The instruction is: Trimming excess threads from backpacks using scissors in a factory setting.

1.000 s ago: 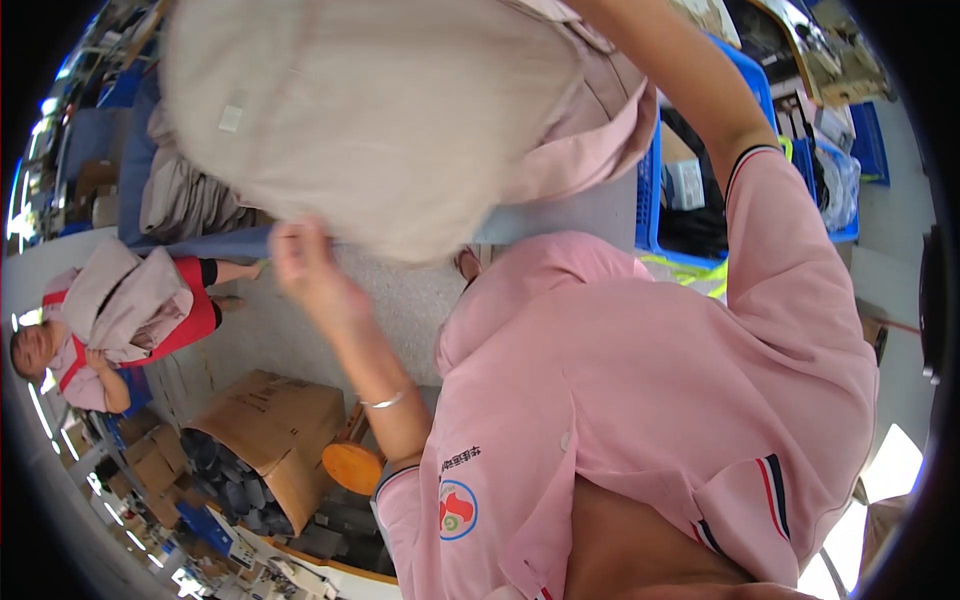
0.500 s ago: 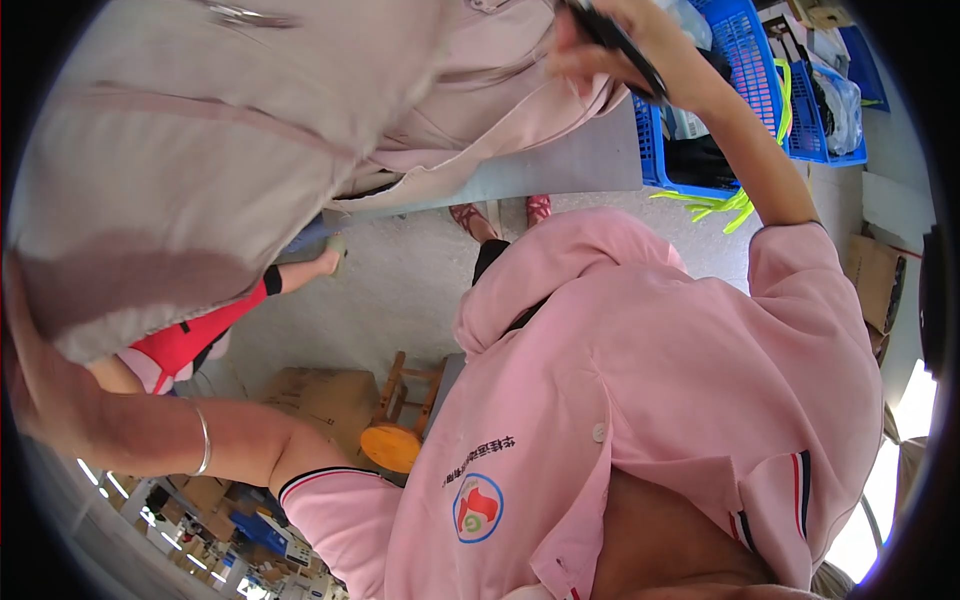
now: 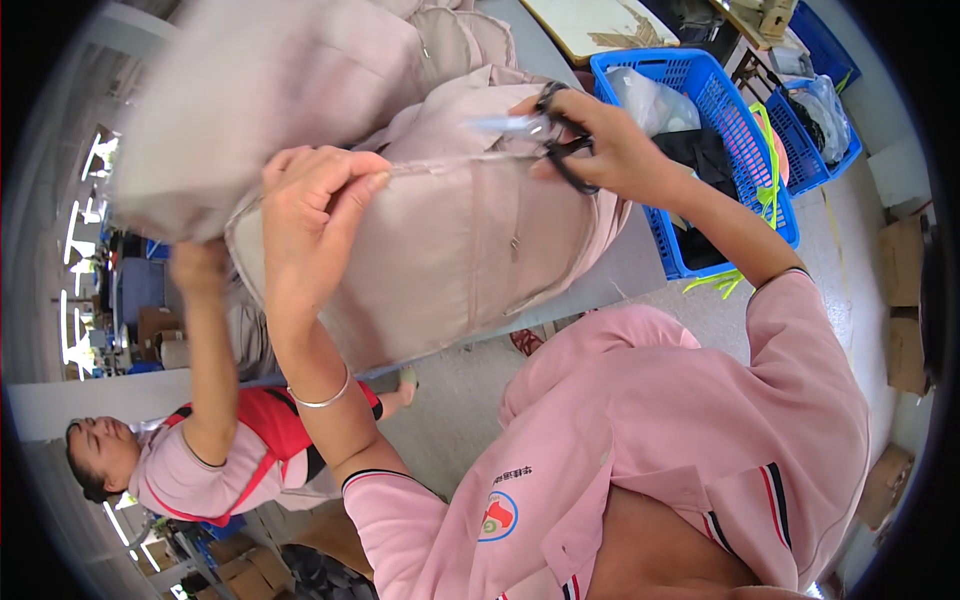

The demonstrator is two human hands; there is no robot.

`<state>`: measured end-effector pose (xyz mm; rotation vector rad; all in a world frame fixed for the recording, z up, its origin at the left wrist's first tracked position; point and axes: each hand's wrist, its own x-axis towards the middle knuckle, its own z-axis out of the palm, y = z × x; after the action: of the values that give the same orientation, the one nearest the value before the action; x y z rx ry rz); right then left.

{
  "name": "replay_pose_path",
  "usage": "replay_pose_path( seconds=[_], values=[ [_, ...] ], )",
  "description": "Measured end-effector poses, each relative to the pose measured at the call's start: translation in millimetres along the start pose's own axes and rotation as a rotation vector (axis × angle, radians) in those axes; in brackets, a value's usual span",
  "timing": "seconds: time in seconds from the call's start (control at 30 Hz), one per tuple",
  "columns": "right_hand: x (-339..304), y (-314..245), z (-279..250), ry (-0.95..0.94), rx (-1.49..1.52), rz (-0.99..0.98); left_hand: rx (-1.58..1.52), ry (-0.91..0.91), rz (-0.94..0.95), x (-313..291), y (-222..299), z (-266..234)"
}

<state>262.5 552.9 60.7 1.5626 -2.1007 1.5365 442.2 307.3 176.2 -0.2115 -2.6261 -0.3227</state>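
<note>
A pinkish-beige fabric bag, apparently a backpack, lies in front of me with a zip pull on its panel. My left hand is closed on its upper edge, thumb and fingers pinching the seam. In my right hand is a pair of scissors with black handles, my fingers through the loops. The blades are blurred and point left along the same edge; whether they touch the fabric I cannot tell.
More beige bags are heaped behind on the grey table. At the left a co-worker lifts a blurred beige bag. A blue basket with dark cloth and plastic stands at the right; cartons line the far right.
My left hand has come from the far left to the bag's edge and pinches it. The scissors in my right hand have moved down and left to the seam. More of the co-worker shows.
</note>
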Motion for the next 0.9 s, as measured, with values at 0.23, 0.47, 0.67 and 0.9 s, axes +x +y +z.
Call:
replay_pose_path(
  seconds=[0.23,0.47,0.67,0.9],
  values=[
    [13.9,0.1,12.2,-0.289,0.354,0.334,-0.214,-0.1,-0.115,-1.3,-19.1,23.1],
    [8.5,11.7,12.5,-0.309,0.437,0.366,-0.008,0.0,-0.164,-9.1,-32.6,6.2],
    [24.5,-11.3,26.6,-0.23,0.273,0.235,-0.145,-0.065,-0.209,-6.4,-34.8,13.1],
    [6.4,10.0,-8.2,-0.353,-0.103,0.053,-0.196,0.018,-0.235,-22.8,-29.1,13.1]
  ],
)
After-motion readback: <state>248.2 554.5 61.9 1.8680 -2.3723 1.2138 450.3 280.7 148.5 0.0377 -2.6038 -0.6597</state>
